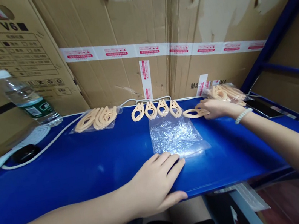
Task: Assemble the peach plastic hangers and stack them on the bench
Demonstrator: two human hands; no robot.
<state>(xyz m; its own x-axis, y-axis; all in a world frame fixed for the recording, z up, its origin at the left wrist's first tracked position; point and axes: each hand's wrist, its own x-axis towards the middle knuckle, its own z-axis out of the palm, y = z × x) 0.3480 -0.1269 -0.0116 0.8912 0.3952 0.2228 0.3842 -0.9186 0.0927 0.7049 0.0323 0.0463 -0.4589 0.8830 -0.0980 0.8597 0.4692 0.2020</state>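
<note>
My right hand (214,108), a beaded bracelet on its wrist, pinches the end of a beige plastic clip (190,114) that lies nearly sideways at the back of the table. Left of it, several matching loop-shaped clips (162,108) stand in a row, narrow ends toward the cardboard. In front of that row lies a clear plastic bag (174,134), flat and apparently without contents. My left hand (159,181) rests palm down near the table's front edge, fingers stretched, with fingertips on the bag's near edge.
Bagged beige clips lie at the back left (97,118) and back right (225,93). A water bottle (31,101), a white cable (56,137) and a black mouse-like object (26,153) are on the left. A phone (263,107) lies right. Cardboard (120,76) stands behind the blue table (100,162).
</note>
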